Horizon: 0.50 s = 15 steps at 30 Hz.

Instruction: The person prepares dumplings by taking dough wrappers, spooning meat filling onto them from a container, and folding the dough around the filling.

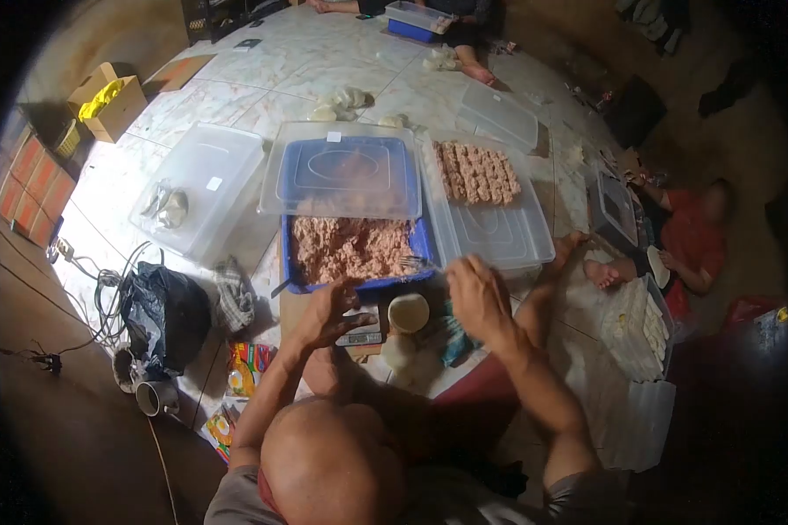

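Observation:
My right hand [480,297] grips a fork [418,262], its tines over the near right corner of a blue tub [429,236]. Pinkish minced filling [350,248] lies in the tub, partly covered by a clear plastic lid [341,166]. Curved, with fingers and thumb apart, my left hand [331,313] hovers by the tub's near edge, above a small digital scale [359,339]. I see nothing clearly held in it. To the right of the scale is a pale round stack [409,312], perhaps wrappers.
A clear container [490,232] at right carries rows of filling portions [475,172]. Another clear container [201,188] stands left. A black bag [162,306], cables and a mug [156,398] are on the left floor. A person in red [693,232] sits right, near a tray of pale pieces [635,332].

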Available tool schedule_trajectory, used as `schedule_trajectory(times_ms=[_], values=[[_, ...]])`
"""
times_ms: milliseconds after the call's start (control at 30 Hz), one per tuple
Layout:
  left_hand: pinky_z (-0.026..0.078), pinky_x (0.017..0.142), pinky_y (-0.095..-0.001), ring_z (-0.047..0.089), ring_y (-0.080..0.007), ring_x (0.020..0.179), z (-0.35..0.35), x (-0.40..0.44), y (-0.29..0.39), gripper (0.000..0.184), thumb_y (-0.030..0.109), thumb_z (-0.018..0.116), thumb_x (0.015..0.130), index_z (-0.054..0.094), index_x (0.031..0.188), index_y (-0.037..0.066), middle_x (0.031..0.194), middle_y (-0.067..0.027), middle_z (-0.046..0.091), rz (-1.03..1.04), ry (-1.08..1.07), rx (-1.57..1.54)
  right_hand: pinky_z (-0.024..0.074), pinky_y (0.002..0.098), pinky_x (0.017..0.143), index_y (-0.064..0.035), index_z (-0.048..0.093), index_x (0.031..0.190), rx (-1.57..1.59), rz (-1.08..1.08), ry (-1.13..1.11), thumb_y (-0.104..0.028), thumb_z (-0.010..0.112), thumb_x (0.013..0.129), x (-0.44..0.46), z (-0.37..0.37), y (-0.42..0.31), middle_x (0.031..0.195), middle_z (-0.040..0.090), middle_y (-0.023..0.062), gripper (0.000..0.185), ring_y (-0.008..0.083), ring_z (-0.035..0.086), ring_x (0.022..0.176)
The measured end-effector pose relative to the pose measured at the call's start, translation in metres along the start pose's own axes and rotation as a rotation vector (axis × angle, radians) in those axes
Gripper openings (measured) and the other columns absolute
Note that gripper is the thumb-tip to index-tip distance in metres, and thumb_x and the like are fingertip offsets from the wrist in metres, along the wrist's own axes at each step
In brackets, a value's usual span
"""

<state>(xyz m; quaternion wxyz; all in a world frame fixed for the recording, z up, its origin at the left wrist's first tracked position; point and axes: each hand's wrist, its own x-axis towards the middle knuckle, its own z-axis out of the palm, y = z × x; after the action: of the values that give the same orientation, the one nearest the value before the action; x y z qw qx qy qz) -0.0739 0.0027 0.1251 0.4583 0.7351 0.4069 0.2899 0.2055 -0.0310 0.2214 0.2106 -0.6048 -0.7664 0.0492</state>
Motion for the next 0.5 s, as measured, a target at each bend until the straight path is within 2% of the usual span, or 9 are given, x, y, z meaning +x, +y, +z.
schedule_trajectory(times_ms=[33, 67, 133, 200, 267, 333, 400, 467, 500], values=[[0.051, 0.072, -0.0332, 0.060, -0.0197, 0.079, 0.001, -0.001, -0.005, 0.057, 0.028, 0.088, 0.077, 0.059, 0.118, 0.001, 0.086, -0.0091, 0.063, 0.178, 0.055, 0.081, 0.0455, 0.0475, 0.080, -0.0030, 0.059, 0.094, -0.172, -0.092, -0.007, -0.007, 0.056, 0.089, 0.014, -0.002, 0.007, 0.092, 0.060, 0.0174, 0.007, 0.0373, 0.061, 0.089], [0.051, 0.072, -0.0332, 0.060, -0.0197, 0.079, 0.003, -0.004, -0.010, 0.057, 0.028, 0.088, 0.077, 0.059, 0.118, 0.001, 0.086, -0.0091, 0.063, 0.180, 0.054, 0.078, 0.0439, 0.0454, 0.081, -0.0041, 0.059, 0.091, -0.345, -0.183, -0.013, -0.006, 0.056, 0.087, 0.024, -0.001, 0.014, 0.091, 0.058, 0.0158, 0.005, 0.0354, 0.060, 0.088], [0.052, 0.074, -0.0357, 0.061, -0.0202, 0.085, 0.000, -0.008, -0.004, 0.063, 0.030, 0.089, 0.075, 0.058, 0.121, -0.001, 0.091, -0.0102, 0.064, -0.033, -0.008, -0.012, 0.0431, 0.0441, 0.082, -0.0048, 0.059, 0.090, -0.441, -0.230, -0.058, -0.007, 0.056, 0.086, 0.036, 0.025, 0.027, 0.090, 0.058, 0.0143, 0.005, 0.0327, 0.060, 0.089], [0.052, 0.078, -0.0369, 0.062, -0.0210, 0.088, 0.006, -0.012, -0.011, 0.062, 0.029, 0.090, 0.075, 0.059, 0.119, -0.001, 0.095, -0.0115, 0.065, -0.069, 0.083, -0.124, 0.0422, 0.0429, 0.083, -0.0056, 0.060, 0.089, -0.536, -0.285, -0.104, -0.008, 0.056, 0.086, 0.041, 0.039, 0.033, 0.090, 0.058, 0.0129, 0.006, 0.0300, 0.060, 0.089], [0.052, 0.082, -0.0381, 0.062, -0.0218, 0.091, 0.007, -0.015, -0.020, 0.060, 0.029, 0.090, 0.076, 0.061, 0.117, -0.002, 0.100, -0.0128, 0.067, -0.121, 0.170, -0.237, 0.0402, 0.0446, 0.083, -0.0058, 0.062, 0.091, -0.358, -0.323, -0.159, -0.009, 0.055, 0.086, 0.035, 0.047, 0.031, 0.089, 0.058, 0.0113, 0.009, 0.0290, 0.060, 0.088], [0.051, 0.089, -0.0385, 0.062, -0.0213, 0.098, -0.002, -0.020, -0.012, 0.056, 0.028, 0.089, 0.077, 0.063, 0.115, -0.003, 0.108, -0.0148, 0.067, 0.064, 0.243, -0.107, 0.0360, 0.0416, 0.085, -0.0058, 0.061, 0.089, -0.248, -0.291, -0.134, -0.005, 0.056, 0.086, 0.031, 0.037, 0.021, 0.090, 0.060, 0.0120, 0.006, 0.0308, 0.060, 0.091], [0.049, 0.091, -0.0361, 0.062, -0.0190, 0.097, -0.006, -0.022, -0.015, 0.053, 0.027, 0.089, 0.077, 0.064, 0.114, -0.002, 0.112, -0.0146, 0.067, 0.039, 0.204, -0.098, 0.0355, 0.0437, 0.083, -0.0059, 0.063, 0.097, -0.051, -0.137, -0.042, -0.009, 0.056, 0.091, 0.030, 0.034, 0.020, 0.092, 0.061, 0.0132, 0.010, 0.0319, 0.059, 0.089], [0.050, 0.085, -0.0335, 0.061, -0.0151, 0.092, -0.002, -0.014, -0.026, 0.046, 0.026, 0.090, 0.077, 0.066, 0.106, 0.000, 0.103, -0.0106, 0.068, -0.157, 0.107, -0.281, 0.0398, 0.0458, 0.081, -0.0041, 0.062, 0.096, 0.030, -0.084, -0.038, -0.009, 0.056, 0.093, 0.027, 0.024, 0.010, 0.094, 0.062, 0.0157, 0.008, 0.0350, 0.060, 0.090], [0.050, 0.078, -0.0305, 0.060, -0.0117, 0.086, 0.009, -0.008, -0.035, 0.036, 0.024, 0.089, 0.078, 0.065, 0.094, 0.002, 0.091, -0.0055, 0.067, -0.171, 0.167, -0.464, 0.0428, 0.0462, 0.080, -0.0025, 0.062, 0.095, 0.187, -0.046, -0.058, -0.008, 0.057, 0.093, 0.025, 0.023, 0.008, 0.093, 0.062, 0.0168, 0.008, 0.0366, 0.061, 0.089]])
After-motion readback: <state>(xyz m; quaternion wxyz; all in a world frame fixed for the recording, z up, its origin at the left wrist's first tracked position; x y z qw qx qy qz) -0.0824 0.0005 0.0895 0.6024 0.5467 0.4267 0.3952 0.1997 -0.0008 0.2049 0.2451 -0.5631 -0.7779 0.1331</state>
